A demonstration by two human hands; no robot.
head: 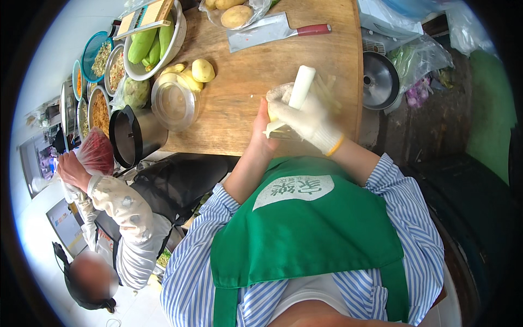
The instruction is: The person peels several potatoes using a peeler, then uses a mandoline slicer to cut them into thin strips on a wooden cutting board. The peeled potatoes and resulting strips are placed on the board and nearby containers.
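Note:
My right hand [308, 112], in a white knit glove with a yellow cuff edge, is closed around the pale handle of a peeler [302, 86]. The peeler's head [273, 128] reaches down to my bare left hand [261, 130]. That hand grips a yellow peeled potato [271, 116], mostly hidden behind the glove. Pale peelings [329, 88] lie blurred on the wooden table [237, 90], right of the handle. Peeled potatoes [203, 70] rest further left, behind a clear plastic tub [175, 102].
A cleaver [261, 34] lies flat at the back, by a bag of unpeeled potatoes [237, 16]. At left stand a white basket of green gourds [143, 47] with a slicer on top, and a steel pot [141, 133]. A co-worker [135, 229] holds a red-filled bag at left.

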